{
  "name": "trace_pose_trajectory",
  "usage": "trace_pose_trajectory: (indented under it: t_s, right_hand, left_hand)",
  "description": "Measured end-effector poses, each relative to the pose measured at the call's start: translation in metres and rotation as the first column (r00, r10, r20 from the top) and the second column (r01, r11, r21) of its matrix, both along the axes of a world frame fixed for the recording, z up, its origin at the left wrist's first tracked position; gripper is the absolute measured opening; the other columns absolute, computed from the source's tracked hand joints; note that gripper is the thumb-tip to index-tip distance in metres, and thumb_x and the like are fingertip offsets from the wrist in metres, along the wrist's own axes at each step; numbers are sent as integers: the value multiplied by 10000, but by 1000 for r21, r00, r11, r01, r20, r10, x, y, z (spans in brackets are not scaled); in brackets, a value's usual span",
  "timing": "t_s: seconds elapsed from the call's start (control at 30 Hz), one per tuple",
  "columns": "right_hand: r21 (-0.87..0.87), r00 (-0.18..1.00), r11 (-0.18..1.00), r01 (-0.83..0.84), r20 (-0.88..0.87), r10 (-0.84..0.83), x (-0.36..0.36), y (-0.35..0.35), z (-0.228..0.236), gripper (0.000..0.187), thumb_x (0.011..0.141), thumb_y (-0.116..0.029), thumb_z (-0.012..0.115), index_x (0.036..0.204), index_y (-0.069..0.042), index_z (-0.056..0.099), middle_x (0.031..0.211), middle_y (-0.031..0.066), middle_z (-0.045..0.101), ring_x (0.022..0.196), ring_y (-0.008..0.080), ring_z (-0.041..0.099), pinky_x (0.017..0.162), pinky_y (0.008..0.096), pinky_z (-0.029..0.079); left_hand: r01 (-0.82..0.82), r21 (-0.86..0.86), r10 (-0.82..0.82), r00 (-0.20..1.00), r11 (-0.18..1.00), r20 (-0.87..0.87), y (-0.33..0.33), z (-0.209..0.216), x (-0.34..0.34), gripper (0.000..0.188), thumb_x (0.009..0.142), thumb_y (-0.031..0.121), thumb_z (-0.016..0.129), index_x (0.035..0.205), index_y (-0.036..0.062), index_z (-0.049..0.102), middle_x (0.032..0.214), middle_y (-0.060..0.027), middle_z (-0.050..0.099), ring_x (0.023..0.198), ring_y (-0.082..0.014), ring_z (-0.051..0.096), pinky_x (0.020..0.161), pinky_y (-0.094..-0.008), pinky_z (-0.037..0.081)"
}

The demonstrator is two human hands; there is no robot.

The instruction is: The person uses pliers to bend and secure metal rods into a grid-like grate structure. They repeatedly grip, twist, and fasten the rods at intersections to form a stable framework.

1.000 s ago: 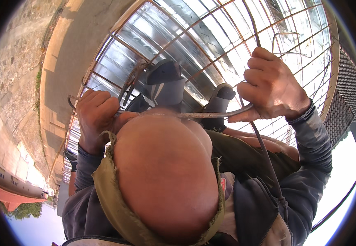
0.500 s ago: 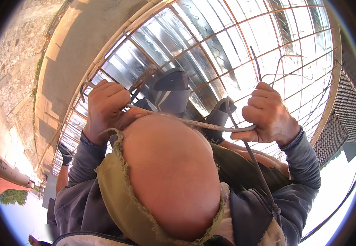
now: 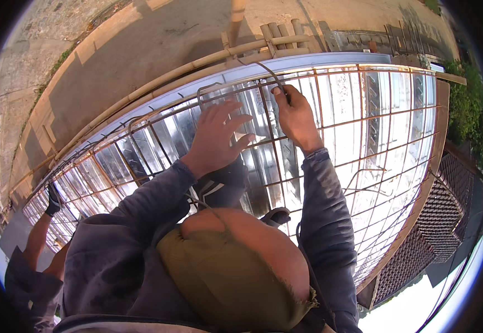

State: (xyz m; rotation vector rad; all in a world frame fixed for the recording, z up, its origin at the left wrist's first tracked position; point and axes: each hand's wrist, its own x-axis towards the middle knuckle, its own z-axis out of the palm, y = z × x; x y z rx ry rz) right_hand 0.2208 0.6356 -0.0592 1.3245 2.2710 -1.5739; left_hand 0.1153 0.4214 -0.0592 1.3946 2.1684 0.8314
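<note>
Rust-orange rebar grid point(image 3: 330, 119) w/ silver ribbed sheeting point(image 3: 263, 188) (shiny).

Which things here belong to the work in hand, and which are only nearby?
In the work:
- right hand gripping a bent steel bar
- left hand open over the rebar grid

Only nearby:
- bamboo poles
- roof tiles
- another person's gloved hand

- You stand over shiny corrugated metal decking point(image 3: 341, 105).
- A rusty rebar grid point(image 3: 363, 144) lies directly on the decking, covering it edge to edge.
</note>
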Motion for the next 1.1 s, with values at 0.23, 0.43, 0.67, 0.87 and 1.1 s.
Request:
trace_pose_trajectory:
  t_s: [0.23,0.43,0.67,0.87,1.1]
  right_hand:
    - [438,985,895,-82,-103,141,30,-28,-51,265,1069,-101,608,1279,36,695,1050,245,697,942,432,708,825,510,575]
    - [513,972,856,-60,-164,166,38,-31,-67,282,1010,-56,688,1275,21,746,991,206,688,891,359,705,754,459,577]
    - [506,947,855,-110,-209,246,42,-14,-63,242,997,-68,713,1216,25,761,995,237,709,917,395,713,796,473,588]
    - [243,960,963,-118,-220,173,42,-1,-57,283,997,-166,760,1191,40,776,1007,228,733,889,385,735,809,437,587]
    - [61,990,990,-127,-57,131,55,16,-40,471,977,-267,834,1383,-48,737,1004,96,730,877,170,681,837,334,566]
  left_hand:
    - [-58,79,52,996,995,72,13,-8,0,356,977,296,779,1281,123,716,1436,-122,632,1424,-348,547,1190,-521,407]
    - [-87,99,77,992,991,96,60,-20,-21,352,956,266,791,1264,109,724,1311,-89,684,1255,-317,619,1077,-488,461]
    - [-80,86,74,995,993,70,62,-22,-36,313,956,225,798,1234,93,743,1272,-88,706,1210,-304,641,1065,-471,470]
    - [-162,-60,163,987,985,9,-41,17,-38,310,932,81,797,1236,69,739,1289,-120,704,1221,-331,644,1028,-466,526]
    - [-137,-354,122,990,925,-64,-191,35,-13,606,841,268,909,1379,125,669,1397,-125,639,1301,-375,582,1103,-527,454]
